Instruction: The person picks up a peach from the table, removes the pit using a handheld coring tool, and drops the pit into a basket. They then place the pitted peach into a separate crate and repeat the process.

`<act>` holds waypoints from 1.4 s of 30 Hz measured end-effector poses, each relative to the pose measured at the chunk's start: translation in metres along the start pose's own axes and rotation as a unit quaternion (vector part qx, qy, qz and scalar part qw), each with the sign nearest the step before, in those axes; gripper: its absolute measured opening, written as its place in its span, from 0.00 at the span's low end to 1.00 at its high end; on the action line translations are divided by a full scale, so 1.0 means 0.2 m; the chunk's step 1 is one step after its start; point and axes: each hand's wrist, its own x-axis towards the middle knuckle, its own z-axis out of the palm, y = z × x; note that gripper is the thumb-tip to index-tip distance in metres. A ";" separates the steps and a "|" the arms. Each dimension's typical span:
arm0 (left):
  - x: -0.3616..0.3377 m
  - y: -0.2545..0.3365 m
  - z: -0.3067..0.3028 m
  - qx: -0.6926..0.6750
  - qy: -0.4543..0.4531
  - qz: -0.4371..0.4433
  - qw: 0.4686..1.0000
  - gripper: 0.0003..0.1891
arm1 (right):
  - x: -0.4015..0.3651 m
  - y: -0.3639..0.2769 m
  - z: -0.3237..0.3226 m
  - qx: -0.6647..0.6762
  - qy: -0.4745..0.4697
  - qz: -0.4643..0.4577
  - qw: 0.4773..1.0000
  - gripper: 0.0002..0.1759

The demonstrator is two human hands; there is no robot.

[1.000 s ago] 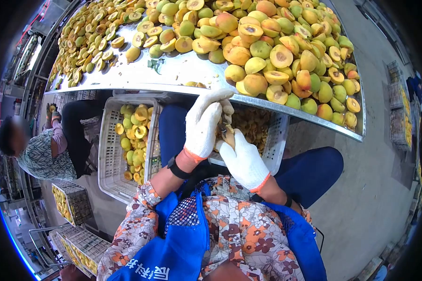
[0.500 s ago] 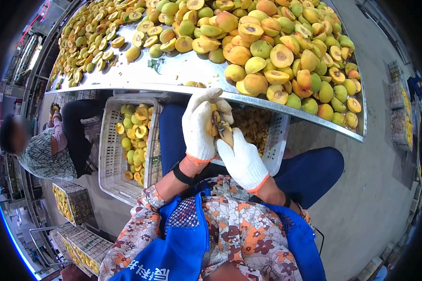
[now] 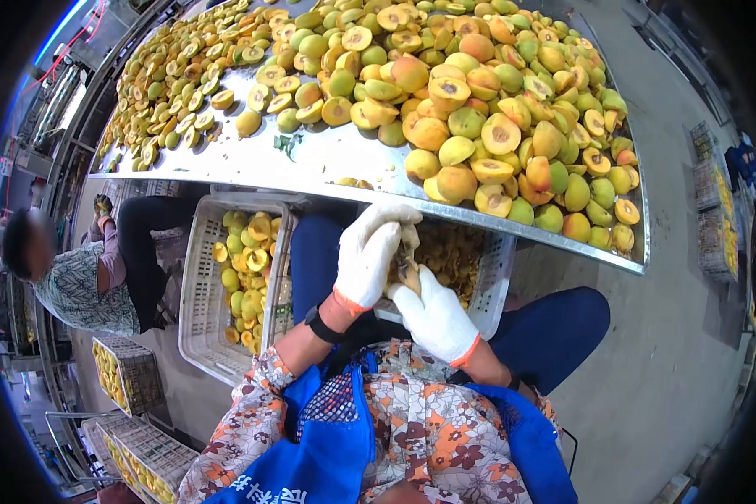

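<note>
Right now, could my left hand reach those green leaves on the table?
Probably yes: bare table leads up to the leaves, though your left hand is curled near your right hand.

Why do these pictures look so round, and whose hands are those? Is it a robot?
No robot here! A person wears a camera on their head, looking forward and down, so you see their own arms and lap. The view looks bent and round, with dark corners. The white-gloved right hand has what looks like a small tool in its grip. The left hand, gloved too, curls close by; what is inside is mostly hidden. On the metal table lie heaps of fruit, many cut in half. Below, a crate holds more fruit. Another person sits at the left.
</note>
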 end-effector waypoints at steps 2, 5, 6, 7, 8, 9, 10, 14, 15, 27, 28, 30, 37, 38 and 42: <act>-0.01 0.04 0.02 0.050 0.007 0.012 0.999 0.16 | -0.02 -0.03 -0.03 -0.004 -0.009 0.017 1.000 0.24; 0.01 0.01 -0.03 0.157 -0.092 0.150 0.972 0.16 | -0.03 -0.08 -0.08 0.403 -0.208 0.191 0.871 0.12; 0.01 0.01 -0.03 0.126 -0.102 0.097 0.982 0.16 | -0.04 -0.08 -0.06 0.400 -0.206 0.186 0.873 0.12; 0.00 0.01 -0.03 0.074 -0.092 0.041 0.992 0.15 | -0.04 -0.07 -0.04 0.399 -0.170 0.182 0.882 0.12; 0.01 0.02 -0.03 0.023 -0.083 -0.013 0.996 0.15 | -0.04 -0.05 -0.02 0.397 -0.133 0.176 0.891 0.12; 0.01 0.01 -0.01 0.023 -0.088 -0.005 0.996 0.15 | -0.01 0.01 0.00 0.308 -0.105 0.113 0.939 0.13; 0.00 0.00 0.00 0.037 -0.059 0.036 0.997 0.16 | -0.01 0.06 0.01 0.307 -0.099 0.110 0.940 0.13; -0.01 -0.02 0.02 0.094 -0.033 0.163 0.982 0.16 | -0.01 -0.05 -0.06 0.002 -0.005 0.035 0.999 0.23; 0.00 -0.03 0.03 0.126 -0.022 0.179 0.976 0.13 | -0.01 -0.04 -0.06 -0.010 0.004 0.018 1.000 0.23; -0.02 -0.06 0.15 -0.093 0.091 0.057 0.990 0.12 | -0.03 0.02 -0.02 -0.116 0.117 -0.079 0.983 0.19; -0.02 -0.05 0.14 -0.046 0.088 0.053 0.994 0.12 | -0.03 0.02 -0.03 -0.115 0.118 -0.077 0.983 0.19; -0.01 -0.04 0.10 -0.075 0.068 0.007 0.995 0.13 | -0.05 0.01 -0.02 -0.084 0.087 -0.056 0.991 0.19; -0.02 -0.04 0.12 -0.075 0.063 -0.021 0.995 0.17 | -0.08 0.05 -0.01 0.019 0.075 -0.091 0.993 0.16; -0.02 -0.05 0.11 -0.031 0.049 -0.003 0.998 0.18 | -0.09 0.04 -0.03 0.140 0.005 -0.021 0.990 0.14; -0.02 -0.10 0.06 -0.055 -0.029 -0.004 0.998 0.18 | -0.12 -0.05 -0.10 0.485 -0.150 0.206 0.836 0.08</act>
